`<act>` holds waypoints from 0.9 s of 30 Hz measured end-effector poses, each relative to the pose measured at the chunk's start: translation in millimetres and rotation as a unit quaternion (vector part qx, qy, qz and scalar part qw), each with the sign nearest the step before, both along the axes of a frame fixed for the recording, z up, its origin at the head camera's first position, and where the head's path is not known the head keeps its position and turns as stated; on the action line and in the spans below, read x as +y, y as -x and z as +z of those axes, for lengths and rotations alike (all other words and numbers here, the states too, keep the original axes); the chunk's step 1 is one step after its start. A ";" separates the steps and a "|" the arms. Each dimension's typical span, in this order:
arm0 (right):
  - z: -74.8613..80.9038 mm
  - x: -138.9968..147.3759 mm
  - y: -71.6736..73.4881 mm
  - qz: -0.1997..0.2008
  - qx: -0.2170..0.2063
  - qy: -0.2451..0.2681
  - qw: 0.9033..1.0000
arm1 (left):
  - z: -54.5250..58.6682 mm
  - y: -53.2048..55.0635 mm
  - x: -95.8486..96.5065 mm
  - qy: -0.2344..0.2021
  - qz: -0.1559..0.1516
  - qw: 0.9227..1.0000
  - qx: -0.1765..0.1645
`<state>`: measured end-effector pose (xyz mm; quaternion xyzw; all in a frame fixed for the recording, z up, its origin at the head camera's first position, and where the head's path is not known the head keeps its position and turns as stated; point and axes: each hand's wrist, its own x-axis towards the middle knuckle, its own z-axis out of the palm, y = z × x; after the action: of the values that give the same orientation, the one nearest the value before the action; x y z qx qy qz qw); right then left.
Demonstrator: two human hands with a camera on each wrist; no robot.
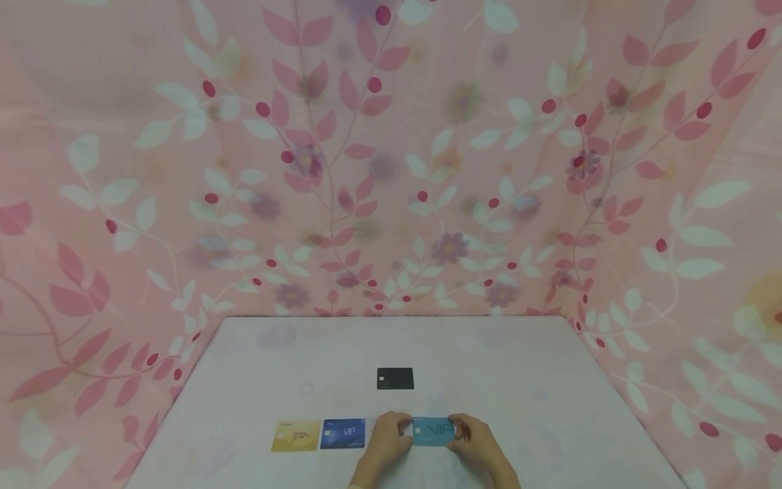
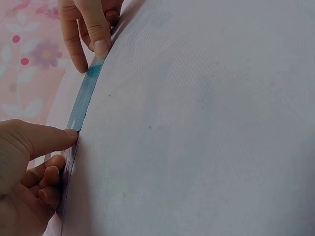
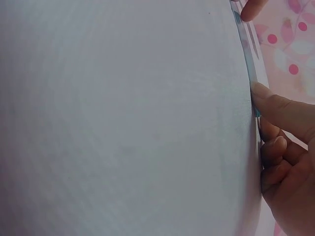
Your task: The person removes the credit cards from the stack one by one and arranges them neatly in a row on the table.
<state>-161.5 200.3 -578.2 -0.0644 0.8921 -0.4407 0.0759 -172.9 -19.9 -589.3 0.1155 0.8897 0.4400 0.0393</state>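
Observation:
A teal bank card (image 1: 432, 432) with a chip and "VIP" lettering lies face up between both hands, close over the white tabletop. My left hand (image 1: 392, 435) holds its left end, the thumb (image 2: 69, 135) at the near corner. At the opposite end my right hand (image 1: 475, 438) pinches the card between thumb and index finger, its other fingers curled under. In the right wrist view the right thumb (image 3: 263, 93) presses along the near edge. Left of the left hand lies a dark blue VIP card (image 1: 343, 433), and beyond that a gold card (image 1: 294, 436).
A black card (image 1: 395, 378) with a chip lies farther back, near the middle of the white-covered table (image 1: 519, 360). Pink floral curtains (image 1: 391, 204) hang along the table's back and both sides.

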 end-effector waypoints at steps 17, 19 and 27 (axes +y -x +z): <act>-5.9 1.0 2.7 0.003 0.003 -0.001 1.000 | 0.6 -1.2 3.3 0.004 0.018 1.000 0.004; -5.3 1.2 2.2 0.005 0.002 0.004 1.000 | 1.0 -1.2 3.1 0.003 0.017 1.000 0.002; -2.9 2.7 -0.3 0.014 0.010 0.018 1.000 | 3.5 -0.8 3.1 0.005 0.013 1.000 -0.014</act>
<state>-161.2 202.9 -581.1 -0.0826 0.8836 -0.4553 0.0722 -172.1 -16.8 -585.7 0.0974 0.8927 0.4375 0.0464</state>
